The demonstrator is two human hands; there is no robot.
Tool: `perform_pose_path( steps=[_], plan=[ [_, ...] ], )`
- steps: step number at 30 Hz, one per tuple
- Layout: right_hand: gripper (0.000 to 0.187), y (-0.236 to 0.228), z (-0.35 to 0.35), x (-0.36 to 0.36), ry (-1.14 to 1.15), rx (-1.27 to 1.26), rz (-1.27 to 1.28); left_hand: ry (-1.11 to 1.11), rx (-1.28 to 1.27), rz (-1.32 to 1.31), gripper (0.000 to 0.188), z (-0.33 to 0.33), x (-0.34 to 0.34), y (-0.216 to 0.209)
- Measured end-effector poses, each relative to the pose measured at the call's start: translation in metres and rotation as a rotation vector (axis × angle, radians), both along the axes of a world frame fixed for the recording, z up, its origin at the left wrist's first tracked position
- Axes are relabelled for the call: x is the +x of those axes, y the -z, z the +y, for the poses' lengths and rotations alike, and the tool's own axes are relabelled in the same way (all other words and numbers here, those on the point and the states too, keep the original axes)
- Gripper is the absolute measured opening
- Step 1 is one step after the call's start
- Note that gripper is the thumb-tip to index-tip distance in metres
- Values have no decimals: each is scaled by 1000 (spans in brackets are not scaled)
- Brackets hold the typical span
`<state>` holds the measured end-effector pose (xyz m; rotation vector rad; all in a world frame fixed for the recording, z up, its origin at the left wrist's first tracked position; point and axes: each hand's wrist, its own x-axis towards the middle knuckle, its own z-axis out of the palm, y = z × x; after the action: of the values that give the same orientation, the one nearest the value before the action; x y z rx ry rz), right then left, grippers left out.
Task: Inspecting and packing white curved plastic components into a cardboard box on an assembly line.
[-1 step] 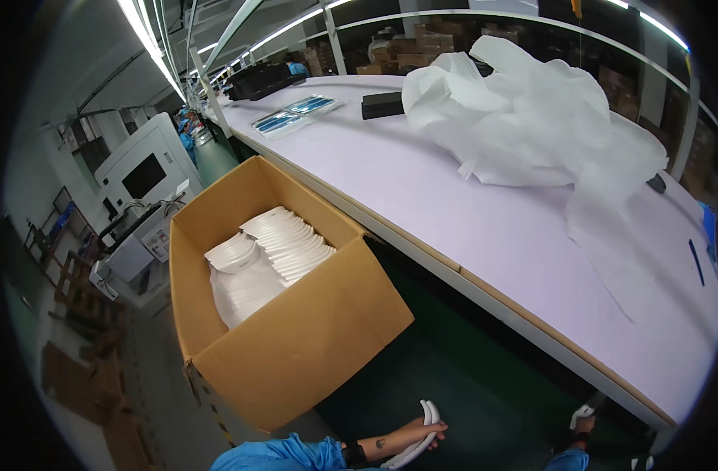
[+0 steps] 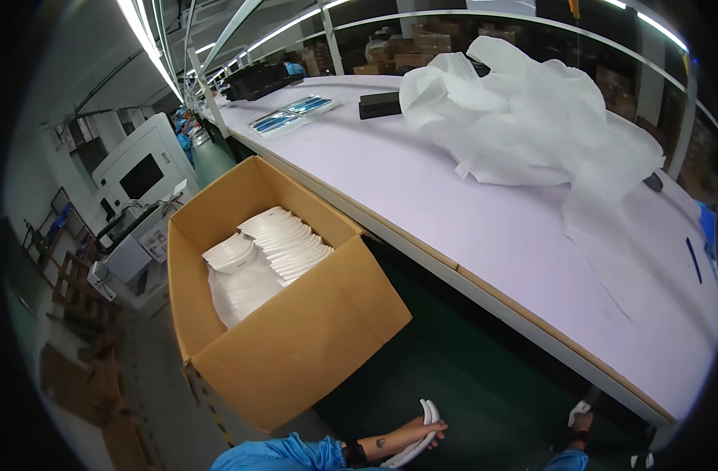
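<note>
Nothing but the view had shifted, and only very slightly, since the earlier frame; the hands and the goods about them held their places. A worker's left hand [image 2: 426, 431], at the end of a blue sleeve [image 2: 288, 453], gripped at least two slim, curved white strips [image 2: 411, 454] in curled fingers, near the close end of an open cardboard carton [image 2: 312, 345]. Off to the side, by the near edge of a pale lilac desk [image 2: 469, 224], the right hand [image 2: 583, 423] met a small white piece [image 2: 579, 410]; whether it was closed on that piece or merely touching could not be told. Inside the carton, more curved white pieces [image 2: 288, 243] leaned against one another in a close row, beside a white sheet. Across the desk sprawled a crumpled heap of white foam sheeting [image 2: 516, 118]. Risks, by judgement, were modest: a loose grip could have let one smooth strip slide past the other and drop, a strip's long end could have knocked the carton wall, and a careless brush could have toppled the leaning row.
</note>
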<state>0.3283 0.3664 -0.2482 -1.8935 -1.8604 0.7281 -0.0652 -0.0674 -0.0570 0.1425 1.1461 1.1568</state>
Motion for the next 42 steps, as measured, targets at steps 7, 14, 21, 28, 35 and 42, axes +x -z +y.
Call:
perform_pose_path(
  steps=[7, 14, 21, 28, 35, 42],
  plan=[
    [46, -133, -129, -119, -6, -733, 1203, 122, -60, 18, 41, 0, 19, -7],
    [67, -270, -273, -213, -228, -781, 1616, 86, -4, 12, 32, -6, 32, -19],
    [64, -306, -315, -198, -233, -780, 1766, 171, -41, 26, 33, 1, 47, -42],
    [56, -309, -332, -190, -179, -778, 1788, -54, 111, 17, 35, 16, 36, -76],
    [60, -289, -348, -200, -323, -666, 1522, -196, 174, 12, 36, 40, 38, -114],
    [75, -300, -362, -214, -910, -216, 644, -222, 194, 10, 42, 39, 38, -99]
  ],
)
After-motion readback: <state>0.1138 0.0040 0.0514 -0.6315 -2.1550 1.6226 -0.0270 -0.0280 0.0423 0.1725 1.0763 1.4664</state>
